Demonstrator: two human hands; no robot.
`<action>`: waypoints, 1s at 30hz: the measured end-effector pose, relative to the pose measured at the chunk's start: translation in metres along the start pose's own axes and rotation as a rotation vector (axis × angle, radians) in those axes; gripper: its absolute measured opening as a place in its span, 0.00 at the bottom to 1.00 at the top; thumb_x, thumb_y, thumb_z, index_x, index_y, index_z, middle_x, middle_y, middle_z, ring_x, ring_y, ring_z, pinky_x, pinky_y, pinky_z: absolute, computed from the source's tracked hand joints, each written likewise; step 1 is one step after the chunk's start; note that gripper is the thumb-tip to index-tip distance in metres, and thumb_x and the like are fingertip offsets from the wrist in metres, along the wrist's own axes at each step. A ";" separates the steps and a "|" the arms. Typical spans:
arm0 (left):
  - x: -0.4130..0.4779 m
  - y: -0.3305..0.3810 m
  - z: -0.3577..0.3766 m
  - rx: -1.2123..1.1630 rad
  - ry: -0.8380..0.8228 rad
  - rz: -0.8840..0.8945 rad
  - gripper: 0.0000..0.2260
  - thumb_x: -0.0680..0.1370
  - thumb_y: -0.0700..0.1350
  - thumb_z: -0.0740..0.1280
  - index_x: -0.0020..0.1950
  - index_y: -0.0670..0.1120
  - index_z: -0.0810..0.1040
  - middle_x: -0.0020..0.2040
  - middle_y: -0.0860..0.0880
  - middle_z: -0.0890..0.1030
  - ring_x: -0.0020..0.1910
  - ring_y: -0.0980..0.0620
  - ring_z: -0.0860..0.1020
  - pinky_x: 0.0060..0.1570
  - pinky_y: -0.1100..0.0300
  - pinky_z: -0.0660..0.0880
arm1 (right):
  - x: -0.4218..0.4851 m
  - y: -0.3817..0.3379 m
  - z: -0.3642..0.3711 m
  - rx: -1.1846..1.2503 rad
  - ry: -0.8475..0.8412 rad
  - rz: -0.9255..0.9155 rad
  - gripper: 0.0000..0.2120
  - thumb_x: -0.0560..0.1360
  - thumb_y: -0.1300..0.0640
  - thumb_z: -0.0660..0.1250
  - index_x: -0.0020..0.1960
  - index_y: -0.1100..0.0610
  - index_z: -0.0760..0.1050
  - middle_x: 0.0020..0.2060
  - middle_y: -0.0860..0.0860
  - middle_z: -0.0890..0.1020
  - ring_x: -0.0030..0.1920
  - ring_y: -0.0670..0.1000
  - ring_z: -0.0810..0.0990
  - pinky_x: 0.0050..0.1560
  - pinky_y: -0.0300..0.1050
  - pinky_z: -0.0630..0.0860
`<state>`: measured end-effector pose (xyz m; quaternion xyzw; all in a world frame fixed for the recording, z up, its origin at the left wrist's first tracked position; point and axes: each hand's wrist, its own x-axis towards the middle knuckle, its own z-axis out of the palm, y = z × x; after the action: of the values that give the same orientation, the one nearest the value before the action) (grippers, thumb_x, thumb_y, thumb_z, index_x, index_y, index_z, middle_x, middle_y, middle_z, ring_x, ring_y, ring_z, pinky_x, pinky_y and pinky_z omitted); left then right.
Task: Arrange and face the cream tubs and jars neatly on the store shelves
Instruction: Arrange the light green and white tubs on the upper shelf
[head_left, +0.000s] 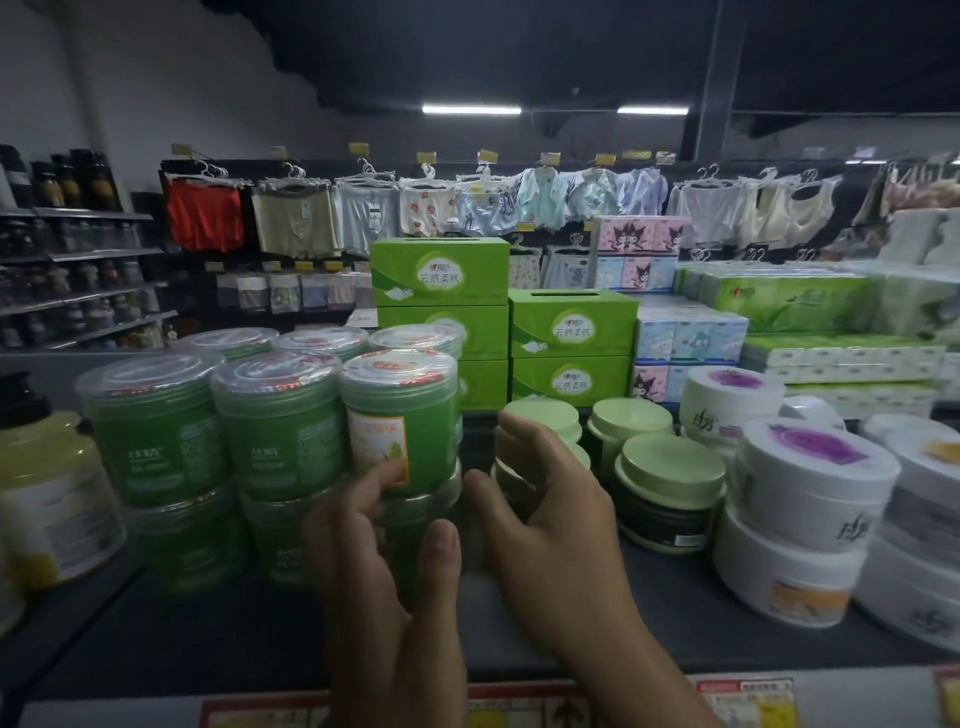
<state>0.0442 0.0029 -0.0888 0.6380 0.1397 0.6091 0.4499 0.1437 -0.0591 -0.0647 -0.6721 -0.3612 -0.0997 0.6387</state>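
Note:
Clear-lidded green gel tubs (156, 431) stand stacked two high on the left of the dark shelf (234, 623). The front right stack has a tub with an orange label (400, 426) on top. My left hand (384, 582) grips the lower tub (415, 514) of that stack, fingers at its left and thumb on its front. Just to the right, my right hand (556, 525) curls round a dark jar with a pale green lid (514, 483), which it mostly hides. More green-lidded jars (670, 483) stand beside it. White tubs with purple tops (810, 467) are stacked at the right.
A yellow pump bottle (47, 493) stands at the far left. Green tissue boxes (571, 332) and tissue packs (691, 338) rise behind the jars. Clothes hang on a rack (467, 202) across the aisle. Price labels (743, 696) line the shelf's front edge.

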 end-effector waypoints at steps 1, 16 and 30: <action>-0.005 0.003 0.005 -0.019 -0.042 -0.015 0.22 0.74 0.63 0.64 0.67 0.61 0.76 0.68 0.59 0.72 0.68 0.58 0.74 0.66 0.64 0.70 | -0.001 -0.001 -0.006 0.015 0.001 0.002 0.22 0.77 0.54 0.75 0.71 0.51 0.79 0.58 0.34 0.83 0.60 0.31 0.80 0.63 0.38 0.80; -0.007 -0.011 0.060 -0.134 -0.360 -0.541 0.32 0.66 0.78 0.61 0.68 0.72 0.70 0.76 0.66 0.69 0.76 0.63 0.67 0.79 0.50 0.61 | -0.012 0.035 -0.069 -0.035 -0.044 0.181 0.33 0.68 0.55 0.66 0.74 0.47 0.71 0.69 0.41 0.79 0.72 0.42 0.76 0.75 0.50 0.73; 0.017 -0.019 0.080 -0.159 -0.445 -0.568 0.25 0.83 0.70 0.54 0.67 0.59 0.80 0.61 0.60 0.85 0.63 0.61 0.81 0.70 0.50 0.72 | -0.007 0.032 -0.073 0.121 -0.164 0.356 0.28 0.72 0.70 0.68 0.61 0.41 0.73 0.50 0.26 0.82 0.56 0.25 0.79 0.54 0.24 0.73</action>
<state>0.1269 -0.0068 -0.0800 0.6537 0.1623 0.3154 0.6685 0.1821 -0.1277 -0.0824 -0.6916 -0.2928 0.0919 0.6539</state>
